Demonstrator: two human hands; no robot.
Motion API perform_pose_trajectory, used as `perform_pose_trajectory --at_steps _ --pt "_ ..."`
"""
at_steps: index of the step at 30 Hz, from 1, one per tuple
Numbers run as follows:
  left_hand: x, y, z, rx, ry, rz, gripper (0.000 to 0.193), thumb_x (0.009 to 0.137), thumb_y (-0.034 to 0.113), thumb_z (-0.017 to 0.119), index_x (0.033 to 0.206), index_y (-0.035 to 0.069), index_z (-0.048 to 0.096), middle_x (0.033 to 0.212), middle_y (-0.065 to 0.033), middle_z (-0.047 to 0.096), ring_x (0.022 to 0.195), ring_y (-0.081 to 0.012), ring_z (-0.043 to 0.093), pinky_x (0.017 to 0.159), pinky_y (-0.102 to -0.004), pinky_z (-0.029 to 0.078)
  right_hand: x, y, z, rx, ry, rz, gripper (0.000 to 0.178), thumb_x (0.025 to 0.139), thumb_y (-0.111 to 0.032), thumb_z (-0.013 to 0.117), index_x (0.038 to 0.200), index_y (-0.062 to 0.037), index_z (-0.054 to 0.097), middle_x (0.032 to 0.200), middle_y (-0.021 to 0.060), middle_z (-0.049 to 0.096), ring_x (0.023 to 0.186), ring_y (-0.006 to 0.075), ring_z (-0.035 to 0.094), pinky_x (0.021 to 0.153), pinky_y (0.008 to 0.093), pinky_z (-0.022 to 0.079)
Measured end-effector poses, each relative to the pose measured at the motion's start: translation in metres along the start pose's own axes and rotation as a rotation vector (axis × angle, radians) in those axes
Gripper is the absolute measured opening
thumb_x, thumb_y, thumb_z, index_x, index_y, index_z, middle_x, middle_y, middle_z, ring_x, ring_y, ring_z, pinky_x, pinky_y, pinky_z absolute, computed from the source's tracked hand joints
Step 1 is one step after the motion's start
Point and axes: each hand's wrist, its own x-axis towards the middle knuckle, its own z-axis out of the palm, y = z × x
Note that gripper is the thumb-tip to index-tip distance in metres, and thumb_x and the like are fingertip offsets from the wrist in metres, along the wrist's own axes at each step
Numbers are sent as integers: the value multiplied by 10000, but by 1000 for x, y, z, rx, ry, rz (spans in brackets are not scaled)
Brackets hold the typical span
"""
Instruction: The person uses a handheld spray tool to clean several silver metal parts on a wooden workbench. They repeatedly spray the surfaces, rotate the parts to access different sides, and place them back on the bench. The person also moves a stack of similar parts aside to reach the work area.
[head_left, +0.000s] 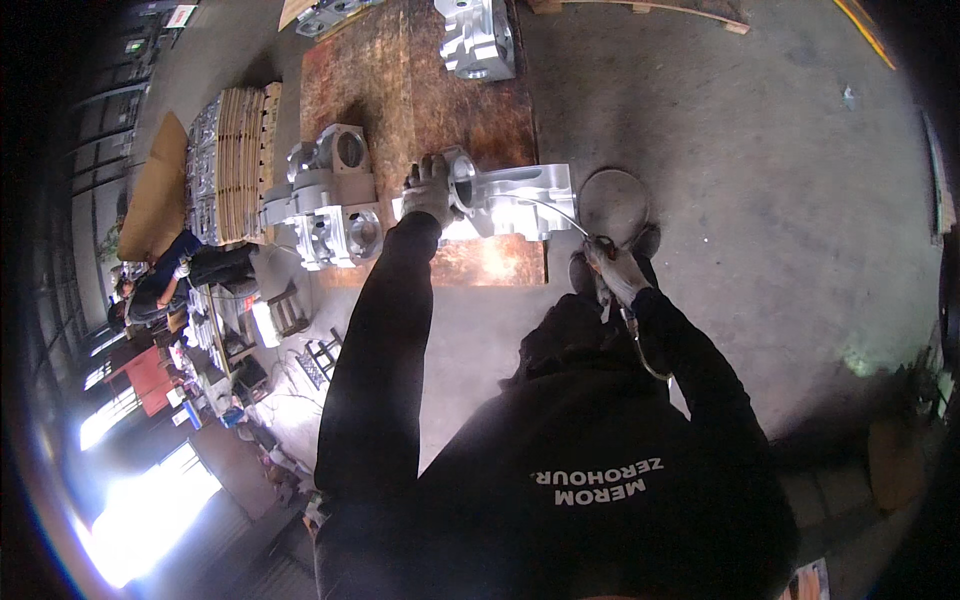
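A silver metal casting (pixel 525 197) with a round bore at its left end lies across the worn wooden table (pixel 480 120), its right end reaching past the table edge. My left hand (pixel 428 192), in a pale glove, grips that casting at its bored end; part of the fingers is hidden. Gloved as well, my right hand (pixel 620 272) is closed around an air blow gun (pixel 599 247). The gun's thin bent nozzle (pixel 556 211) points left over the casting, its tip close to the metal. From below the hand hangs a hose (pixel 646 362).
More castings (pixel 335 200) are grouped on the table's left, another (pixel 477 40) at its far end. A round grey object (pixel 614 205) is by my feet. Stacked cardboard sheets (pixel 240 150) stand left. Farther left, a person (pixel 165 285) in dark clothes works beside a cluttered bench.
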Motion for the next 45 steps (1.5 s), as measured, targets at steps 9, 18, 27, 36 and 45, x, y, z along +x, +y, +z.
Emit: perform_pose_trajectory --at_steps 9,18,27,36,45 --pt "-3 0 -6 -63 59 23 1349 577 445 918 1558 54 78 1611 -272 154 1436 -471 297 1161 -509 328 -19 15 23 -48 125 74 323 1001 -409 569 884 -109 583 610 -24 493 445 90 451 384 269 341" --pt "-4 -3 3 -35 88 31 1378 560 463 923 1559 55 67 1598 -268 184 1416 -459 337 1145 -490 361 -36 -4 29 22 54 207 354 989 -423 583 805 -125 542 601 -13 503 439 108 460 397 293 350" --pt "-1 -6 3 -55 74 30 1361 543 455 926 1550 73 95 1587 -249 212 1411 -468 333 1126 -533 368 -31 -10 29 -71 97 176 413 979 -479 590 764 -130 540 572 -5 487 448 113 449 418 308 340" --pt "-3 2 -6 -49 68 3 1335 559 423 936 1554 94 110 1608 -238 193 1439 -432 316 1144 -471 376 -18 -2 15 -276 111 -6 404 990 -451 571 887 -61 594 609 12 523 475 123 490 426 327 360" --pt "-3 -6 5 21 75 -7 1381 558 449 939 1568 92 68 1628 -221 160 1432 -422 346 1153 -449 373 -46 -5 1 -118 -37 71 336 1013 -415 548 897 -105 604 591 -26 477 452 103 463 409 294 357"
